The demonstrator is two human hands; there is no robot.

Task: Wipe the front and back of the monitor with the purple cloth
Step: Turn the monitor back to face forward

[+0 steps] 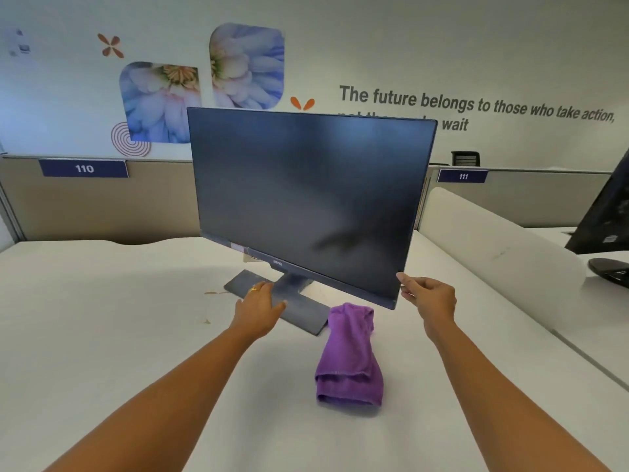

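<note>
Here the dark flat-screen monitor (306, 199) is facing the person on the white desk (102, 318), left hand (260, 303) resting flat-fingered on its base (306, 316), right hand (429, 296) pinching its lower-right corner. The crumpled purple cloth (349, 356) is lying between both arms, lengthwise toward the monitor.

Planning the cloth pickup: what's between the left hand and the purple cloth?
Head view: only the near corner of the monitor base, on which the left hand rests; the purple cloth lies right beside it.

"110" plate (84, 168), "111" plate (463, 176); wall slogan (476, 107) "The future belongs…"; monitor (306, 199) "BenQ"
</note>
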